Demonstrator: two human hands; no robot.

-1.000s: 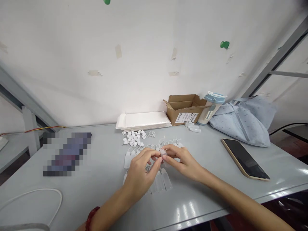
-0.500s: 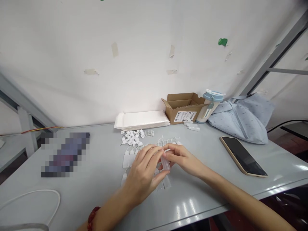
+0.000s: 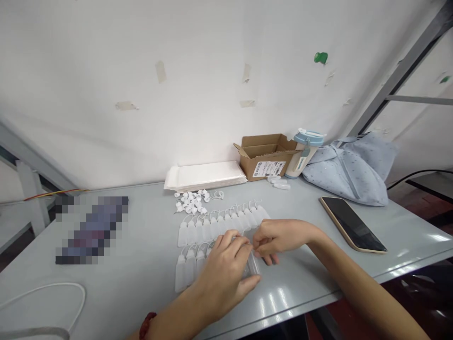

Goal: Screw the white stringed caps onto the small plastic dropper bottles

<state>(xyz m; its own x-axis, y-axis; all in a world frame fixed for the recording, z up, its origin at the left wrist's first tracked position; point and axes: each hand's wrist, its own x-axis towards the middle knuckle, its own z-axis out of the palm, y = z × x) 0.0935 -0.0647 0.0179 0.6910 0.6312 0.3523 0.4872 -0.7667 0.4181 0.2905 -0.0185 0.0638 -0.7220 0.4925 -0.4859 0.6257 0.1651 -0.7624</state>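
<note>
Two rows of small translucent plastic bottles with looped caps lie on the grey table [image 3: 148, 264]: a far row [image 3: 219, 221] and a near row [image 3: 189, 267]. My left hand [image 3: 222, 276] rests over the right end of the near row, fingers curled round a small clear bottle [image 3: 253, 264]. My right hand [image 3: 279, 238] meets it from the right, fingertips pinched at the bottle's top. A heap of loose white caps [image 3: 191, 202] lies beyond the rows.
At the back by the wall: a stack of white padded envelopes [image 3: 205, 174], an open cardboard box [image 3: 265, 156], a lidded cup [image 3: 304, 153], a pale blue bag [image 3: 354, 170]. A phone [image 3: 352, 224] lies at the right, a white cable [image 3: 42, 297] at the near left.
Both hands have come down and toward me with the small bottle, from above the far row to the right end of the near row. The far row now shows in full.
</note>
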